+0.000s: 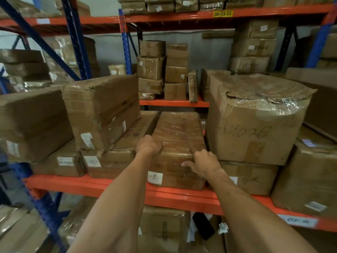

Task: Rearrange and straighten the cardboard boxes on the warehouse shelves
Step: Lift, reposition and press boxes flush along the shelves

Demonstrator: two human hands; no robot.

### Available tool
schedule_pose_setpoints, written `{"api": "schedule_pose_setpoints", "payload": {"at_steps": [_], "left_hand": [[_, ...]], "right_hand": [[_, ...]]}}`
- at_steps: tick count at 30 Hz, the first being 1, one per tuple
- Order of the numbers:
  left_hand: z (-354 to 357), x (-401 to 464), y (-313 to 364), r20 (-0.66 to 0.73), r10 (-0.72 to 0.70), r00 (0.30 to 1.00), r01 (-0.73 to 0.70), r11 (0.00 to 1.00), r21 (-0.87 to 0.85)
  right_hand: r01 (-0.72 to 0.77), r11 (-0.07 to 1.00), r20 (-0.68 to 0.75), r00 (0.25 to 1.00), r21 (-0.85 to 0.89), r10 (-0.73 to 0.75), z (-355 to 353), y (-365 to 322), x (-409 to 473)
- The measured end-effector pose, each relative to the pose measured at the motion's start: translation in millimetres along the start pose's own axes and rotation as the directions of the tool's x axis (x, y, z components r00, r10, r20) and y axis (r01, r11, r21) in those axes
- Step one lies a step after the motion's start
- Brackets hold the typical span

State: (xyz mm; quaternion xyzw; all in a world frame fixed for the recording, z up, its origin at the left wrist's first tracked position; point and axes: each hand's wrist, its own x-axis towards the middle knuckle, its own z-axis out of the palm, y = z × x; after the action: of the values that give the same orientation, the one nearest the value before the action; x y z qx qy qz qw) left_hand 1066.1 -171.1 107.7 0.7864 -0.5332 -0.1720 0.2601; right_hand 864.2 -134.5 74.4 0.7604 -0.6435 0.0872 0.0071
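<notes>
A long, tape-wrapped cardboard box (177, 136) lies lengthwise on the orange shelf beam (91, 187), its short front face with a white label toward me. My left hand (148, 146) is curled over the box's front top-left corner. On the front top-right corner rests my right hand (201, 162), fingers on the top and thumb against the front face. Left of it lies a flat box (116, 159) with a dented box (102, 110) stacked on top. To the right, a big box marked 1028 (255, 128) sits on a lower box (249, 178).
Small boxes (162, 70) stand stacked on the rear shelf level. More boxes fill the upper shelf (182, 5), the far left (31, 123), the far right (308, 178) and the level below (164, 227). Blue uprights (125, 42) frame the bays.
</notes>
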Motion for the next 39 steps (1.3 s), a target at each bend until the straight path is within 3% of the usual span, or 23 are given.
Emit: {"api": "schedule_pose_setpoints", "payload": {"at_steps": [5, 7, 9, 15, 17, 18, 19, 21, 23, 26, 28, 32, 36, 39], "left_hand": [[-11, -18, -3, 0.032, -0.020, 0.999, 0.020, 1.000, 0.007], [-9, -21, -1, 0.026, -0.015, 1.000, 0.015, 1.000, 0.018], [-6, -27, 0, 0.030, -0.001, 1.000, 0.000, 0.999, 0.032], [-25, -33, -16, 0.141, 0.031, 0.990, -0.016, 0.994, -0.108], [-44, -32, -17, -0.131, 0.015, 0.991, -0.031, 0.993, -0.117], [-55, -32, -17, -0.338, -0.021, 0.941, -0.020, 0.993, -0.118], [-69, -33, -18, -0.506, -0.065, 0.860, 0.006, 0.993, -0.118], [-97, -25, -28, -0.648, -0.122, 0.752, 0.057, 0.991, -0.120], [-115, -11, -44, -0.618, -0.179, 0.766, 0.077, 0.979, -0.188], [-124, 8, -70, -0.469, -0.262, 0.844, 0.115, 0.941, -0.319], [-123, 17, -85, -0.355, -0.312, 0.881, 0.160, 0.904, -0.397], [-114, 35, -110, -0.247, -0.287, 0.926, 0.166, 0.894, -0.417], [-104, 40, -128, -0.397, -0.196, 0.897, 0.066, 0.946, -0.318], [-100, 38, -137, -0.514, -0.068, 0.855, -0.031, 0.983, -0.181]], "right_hand": [[0.035, 0.976, -0.089, 0.995, -0.214, -0.055, -3, -8, -18], [0.049, 0.916, -0.076, 0.993, -0.399, -0.086, -12, -20, -17], [0.047, 0.894, -0.043, 0.996, -0.446, -0.074, -17, -27, -14], [0.040, 0.972, 0.147, 0.989, -0.231, -0.006, -44, -24, 4], [0.004, 0.996, 0.277, 0.961, -0.087, 0.020, -68, -27, 15], [-0.015, 1.000, 0.306, 0.952, -0.023, 0.021, -80, -30, 20], [-0.027, 0.999, 0.303, 0.953, 0.043, 0.013, -91, -36, 25], [-0.008, 0.989, 0.216, 0.976, 0.146, -0.024, -113, -52, 36], [0.065, 0.974, 0.098, 0.991, 0.217, -0.087, -134, -76, 46], [0.180, 0.940, -0.028, 0.983, 0.289, -0.180, -162, -118, 61], [0.284, 0.934, -0.108, 0.958, 0.217, -0.267, -177, -146, 69], [0.445, 0.878, -0.201, 0.857, -0.175, -0.474, -191, -208, 82], [0.498, 0.762, -0.165, 0.782, -0.414, -0.601, -187, -258, 95], [0.452, 0.680, -0.148, 0.761, -0.578, -0.632, -180, -285, 105]]}}
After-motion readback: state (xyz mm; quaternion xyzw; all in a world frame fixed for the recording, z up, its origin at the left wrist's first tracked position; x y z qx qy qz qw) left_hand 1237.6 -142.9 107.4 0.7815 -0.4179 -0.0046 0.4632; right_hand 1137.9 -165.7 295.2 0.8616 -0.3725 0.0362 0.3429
